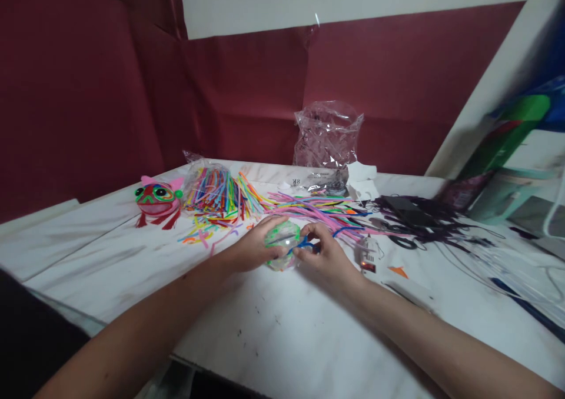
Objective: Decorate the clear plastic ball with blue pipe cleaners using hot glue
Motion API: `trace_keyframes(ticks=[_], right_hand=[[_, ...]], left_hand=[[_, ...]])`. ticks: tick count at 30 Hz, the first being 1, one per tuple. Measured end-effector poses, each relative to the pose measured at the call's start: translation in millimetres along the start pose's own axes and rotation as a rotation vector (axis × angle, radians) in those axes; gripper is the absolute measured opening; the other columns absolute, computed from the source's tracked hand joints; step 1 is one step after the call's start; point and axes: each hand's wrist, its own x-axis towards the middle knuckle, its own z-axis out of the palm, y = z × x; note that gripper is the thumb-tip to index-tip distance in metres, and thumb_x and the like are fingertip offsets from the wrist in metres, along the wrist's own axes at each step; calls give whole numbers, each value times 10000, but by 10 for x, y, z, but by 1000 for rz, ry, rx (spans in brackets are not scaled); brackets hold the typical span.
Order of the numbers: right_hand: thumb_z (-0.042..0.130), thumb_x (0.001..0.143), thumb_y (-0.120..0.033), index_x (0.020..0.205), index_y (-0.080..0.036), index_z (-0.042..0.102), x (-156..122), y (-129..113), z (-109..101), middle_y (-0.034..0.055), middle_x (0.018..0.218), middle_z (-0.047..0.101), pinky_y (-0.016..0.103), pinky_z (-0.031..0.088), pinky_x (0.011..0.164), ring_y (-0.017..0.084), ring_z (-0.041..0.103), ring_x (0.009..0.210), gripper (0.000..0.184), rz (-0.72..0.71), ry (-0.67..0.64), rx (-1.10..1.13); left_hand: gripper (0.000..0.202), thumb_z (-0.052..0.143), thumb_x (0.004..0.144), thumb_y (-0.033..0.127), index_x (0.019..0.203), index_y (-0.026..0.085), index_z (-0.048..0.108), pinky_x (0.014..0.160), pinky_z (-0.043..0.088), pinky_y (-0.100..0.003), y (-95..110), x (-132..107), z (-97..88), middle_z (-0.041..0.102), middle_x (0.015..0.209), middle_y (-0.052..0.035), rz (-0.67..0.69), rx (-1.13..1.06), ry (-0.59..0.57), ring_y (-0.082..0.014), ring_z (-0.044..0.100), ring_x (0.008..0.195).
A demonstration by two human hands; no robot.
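Observation:
My left hand point(256, 246) is closed round the left side of a clear, rounded ball point(282, 237) edged with green fuzzy stems. Between the thumb and fingers of my right hand point(324, 252) is a blue pipe cleaner point(303, 244), pressed against the ball's right side. A length of it appears to stick out past my right fingers. Both hands are just above the white marbled table point(247, 328). My fingers cover part of the ball, so its far side is hidden.
At the left sits a finished-looking pink animal head point(158, 202). Behind my hands lie a bag of colourful pipe cleaners point(216, 190) and loose pink stems point(309, 210). A glue gun point(368, 255), black scissors point(401, 242), a dark phone point(408, 210) and cables are on the right.

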Motion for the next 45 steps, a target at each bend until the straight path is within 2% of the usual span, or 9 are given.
trace_keyframes(ticks=[6, 12, 16, 27, 30, 33, 37, 42, 45], right_hand=[[636, 634, -241, 807, -227, 510, 2, -32, 0, 9, 839, 512, 306, 421, 670, 191, 501, 796, 214, -2, 17, -11], [637, 728, -351, 844, -219, 579, 49, -46, -85, 16, 825, 589, 308, 447, 632, 183, 542, 741, 185, 52, -97, 119], [605, 757, -346, 884, -219, 587, 69, -31, -121, 26, 853, 598, 335, 464, 682, 184, 560, 754, 181, 47, -136, 124], [572, 742, -186, 934, -233, 566, 47, -71, -127, 55, 938, 606, 383, 472, 787, 215, 575, 877, 198, -226, -178, -115], [556, 756, -158, 968, -242, 557, 29, -103, -146, 78, 997, 610, 443, 453, 847, 257, 570, 972, 228, -287, -110, -228], [552, 776, -152, 1023, -249, 539, 6, -177, -173, 114, 1176, 544, 511, 381, 949, 303, 479, 1156, 265, -380, 69, -342], [537, 822, -182, 963, -258, 529, -34, -275, -183, 98, 1041, 552, 476, 431, 860, 288, 520, 1035, 161, -444, 194, -373], [539, 826, -192, 937, -251, 532, -25, -253, -165, 94, 1000, 574, 456, 454, 840, 271, 542, 992, 126, -417, 147, -327], [662, 749, -281, 1060, -237, 533, 16, -173, -160, 128, 1162, 567, 514, 408, 950, 315, 497, 1151, 340, -308, 53, -239]], left_hand=[[731, 620, 744, 418, 1378, 122, 407, 1131, 225, -400, 23, -2, 0, 371, 1471, -139, -11, 33, -7, -315, 327, 1352], [814, 726, 621, 472, 1320, 155, 454, 1083, 299, -424, -7, 0, -24, 451, 1398, -140, -37, -19, 18, -339, 397, 1295], [822, 716, 626, 504, 1313, 143, 445, 1071, 312, -414, -14, -1, -74, 453, 1383, -145, -54, -43, -19, -338, 414, 1277], [711, 740, 637, 431, 1257, 184, 497, 1055, 334, -413, 39, 0, -163, 506, 1333, -99, -23, 50, -28, -316, 458, 1232], [723, 753, 610, 410, 1253, 187, 507, 1071, 307, -438, 37, 4, -146, 503, 1336, -107, -10, 42, -5, -327, 432, 1254], [768, 748, 613, 420, 1289, 176, 477, 1087, 276, -458, 15, 6, -71, 465, 1380, -128, -61, -84, 121, -341, 391, 1290], [760, 703, 669, 398, 1338, 193, 406, 1022, 376, -419, -59, 17, 48, 503, 1359, -114, -128, -465, 225, -313, 462, 1248], [726, 692, 651, 333, 1308, 187, 418, 893, 463, -388, -115, 38, 66, 581, 1274, -122, -177, -756, 255, -308, 552, 1146], [664, 669, 645, 323, 1262, 192, 462, 837, 478, -369, -107, 30, 35, 600, 1249, -113, -163, -828, 186, -298, 576, 1103]])
